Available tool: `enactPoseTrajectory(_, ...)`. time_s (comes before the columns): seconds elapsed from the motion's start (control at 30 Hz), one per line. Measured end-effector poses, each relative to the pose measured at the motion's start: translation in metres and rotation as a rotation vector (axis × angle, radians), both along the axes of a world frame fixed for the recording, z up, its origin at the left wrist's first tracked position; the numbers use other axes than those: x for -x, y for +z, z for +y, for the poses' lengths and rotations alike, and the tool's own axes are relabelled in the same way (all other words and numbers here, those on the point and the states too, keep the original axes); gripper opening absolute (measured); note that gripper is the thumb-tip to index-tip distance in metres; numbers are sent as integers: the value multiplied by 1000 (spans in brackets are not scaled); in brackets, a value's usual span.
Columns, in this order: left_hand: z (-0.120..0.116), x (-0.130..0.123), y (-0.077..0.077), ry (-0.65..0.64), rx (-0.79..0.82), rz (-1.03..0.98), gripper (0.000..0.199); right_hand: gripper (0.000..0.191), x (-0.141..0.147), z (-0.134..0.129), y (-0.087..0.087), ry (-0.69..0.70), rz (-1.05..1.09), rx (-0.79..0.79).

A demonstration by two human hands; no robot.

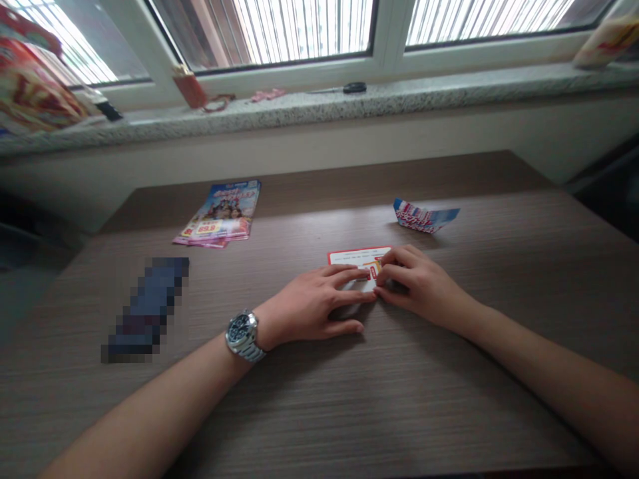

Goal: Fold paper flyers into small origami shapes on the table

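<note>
A small white paper with a red edge (349, 255) lies on the brown table (309, 412). My left hand (319, 303), with a metal watch at its wrist, rests palm down over the paper's lower left part, fingers spread. From the right, my right hand (417, 283) pinches the paper's right side between curled fingers and thumb. The two hands' fingertips are close together and hide part of the paper. Beyond my right hand stands a folded blue and red paper piece (424, 218).
Colourful leaflets (224, 211) lie in a pile at the back left, with a pixelated dark object (150, 306) nearer. On the stone windowsill (299, 114) are a red lighter-like item (190, 88), scissors (354, 87) and a red food bag (34, 83).
</note>
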State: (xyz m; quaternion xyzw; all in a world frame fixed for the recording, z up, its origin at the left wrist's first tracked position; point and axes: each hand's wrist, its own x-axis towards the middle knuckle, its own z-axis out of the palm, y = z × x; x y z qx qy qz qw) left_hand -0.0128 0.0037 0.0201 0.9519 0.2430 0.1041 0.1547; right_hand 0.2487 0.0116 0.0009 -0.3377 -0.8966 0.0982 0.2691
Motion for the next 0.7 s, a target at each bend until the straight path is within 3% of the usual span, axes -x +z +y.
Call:
enactPoseTrajectory(0.3, -1, -1, 2, -4, -7, 15, 52, 8, 0, 3, -1, -29, -28, 30)
enactPoseTrajectory(0.7, -1, 0, 1, 8, 2, 36, 53, 7, -26, 26, -8, -146, -20, 99)
